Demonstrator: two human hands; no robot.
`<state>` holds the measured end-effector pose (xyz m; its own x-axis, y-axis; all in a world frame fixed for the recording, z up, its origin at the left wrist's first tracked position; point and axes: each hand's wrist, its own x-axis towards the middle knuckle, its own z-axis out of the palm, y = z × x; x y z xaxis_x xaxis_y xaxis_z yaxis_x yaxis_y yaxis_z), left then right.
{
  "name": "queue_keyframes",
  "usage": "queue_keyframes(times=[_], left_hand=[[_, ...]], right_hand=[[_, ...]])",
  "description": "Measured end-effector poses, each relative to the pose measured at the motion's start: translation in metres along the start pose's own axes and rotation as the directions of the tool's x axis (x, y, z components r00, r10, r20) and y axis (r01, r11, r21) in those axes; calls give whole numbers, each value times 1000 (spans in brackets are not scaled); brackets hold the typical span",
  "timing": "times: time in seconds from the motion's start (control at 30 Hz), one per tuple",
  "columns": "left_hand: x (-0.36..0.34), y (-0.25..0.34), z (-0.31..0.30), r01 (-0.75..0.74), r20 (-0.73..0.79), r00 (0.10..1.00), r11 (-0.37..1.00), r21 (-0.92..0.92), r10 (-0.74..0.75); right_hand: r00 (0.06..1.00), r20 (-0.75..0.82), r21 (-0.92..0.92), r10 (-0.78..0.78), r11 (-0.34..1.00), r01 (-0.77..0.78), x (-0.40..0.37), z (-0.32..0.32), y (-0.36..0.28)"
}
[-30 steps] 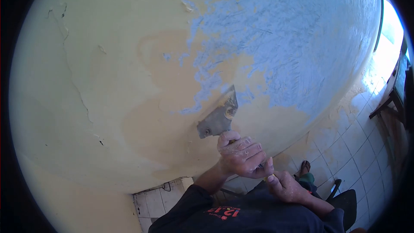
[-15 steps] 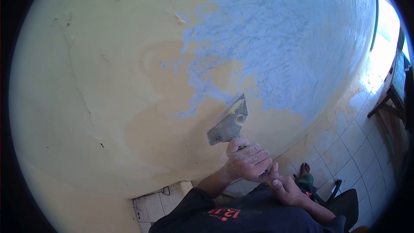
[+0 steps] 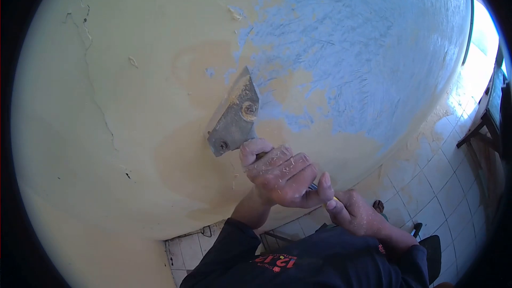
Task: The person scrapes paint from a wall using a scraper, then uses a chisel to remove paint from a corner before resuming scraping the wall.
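Observation:
A long-handled scraper (image 3: pixel 234 112) with a wide grey metal head and two bolts lies against the wall (image 3: pixel 133 144). My left hand (image 3: pixel 282 173) is wrapped round its handle just below the head, pale flakes scattered over the knuckles. Lower down, my right hand (image 3: pixel 354 213) closes on the handle's end, where a bit of yellow shows between the hands. Yellowish paint covers the wall's left side, while a rough blue patch (image 3: pixel 346 48) is bared at upper right. The blade sits near the left border of that patch.
A thin crack (image 3: pixel 96 96) runs down the wall at left. White floor tiles (image 3: pixel 442 176) lie at right, with a dark chair (image 3: pixel 431 256) behind my right arm. A wooden-legged table (image 3: pixel 482 128) stands near the bright opening at far right.
Both hands have pushed the scraper up and to the left along the wall. Its head has left the lower edge of the blue patch for the yellowish area beside it.

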<state>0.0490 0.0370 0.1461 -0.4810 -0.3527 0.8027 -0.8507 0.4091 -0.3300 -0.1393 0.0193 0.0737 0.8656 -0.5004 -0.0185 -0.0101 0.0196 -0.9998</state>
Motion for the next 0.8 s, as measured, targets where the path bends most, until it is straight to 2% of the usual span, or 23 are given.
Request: queue_keyframes(times=[0.2,0.33,0.4,0.6,0.7,0.8], left_hand=[[-18,25,8,40,164,986,992,-121,-20],[-38,40,18,84,296,955,980,-181,-27],[-40,39,17,139,300,950,974,-179,-80],[-16,13,7,83,183,981,990,-111,-61],[10,1,-5,57,123,991,997,-50,-50],[6,9,-10,48,134,990,997,-61,-39]], right_hand=[[999,-44,25,2,1000,-1,-27,21,66],[993,-64,108,95,990,-88,-44,27,85],[988,-56,126,146,982,-138,-45,31,85],[998,8,117,63,991,-63,-19,23,47],[999,49,54,-4,999,1,-7,12,31],[999,-3,66,-40,997,40,-4,9,14]])
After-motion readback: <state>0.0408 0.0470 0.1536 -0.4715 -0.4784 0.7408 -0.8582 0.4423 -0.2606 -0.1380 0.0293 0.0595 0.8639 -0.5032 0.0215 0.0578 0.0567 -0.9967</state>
